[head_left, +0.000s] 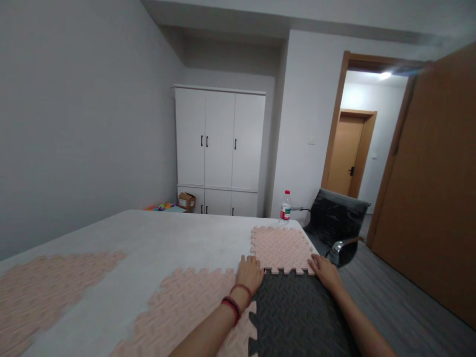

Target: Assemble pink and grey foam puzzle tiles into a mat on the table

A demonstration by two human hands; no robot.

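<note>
A pink foam mat tile (pixel 280 246) with toothed edges lies at the far right of the table, bordering a black foam mat tile (pixel 297 312) on its near side. My left hand (pixel 250 273) rests palm down by the pink tile's near left corner, fingers forward and thumb close to the teeth. Red bands circle that wrist. At the near right corner, my right hand (pixel 324 270) touches the pink tile with its fingers apart. Under my left forearm is another pink foam mat tile (pixel 193 302), beside the black one. Whether the teeth interlock fully cannot be made out.
More pink foam matting (pixel 48 282) lies at the left of the white table (pixel 178 238). A plastic bottle (pixel 285 208) with a red cap stands at the far right corner. An office chair (pixel 334 223) is just off the right edge. Behind stand a white cabinet (pixel 219 139) and a cardboard box (pixel 187 202).
</note>
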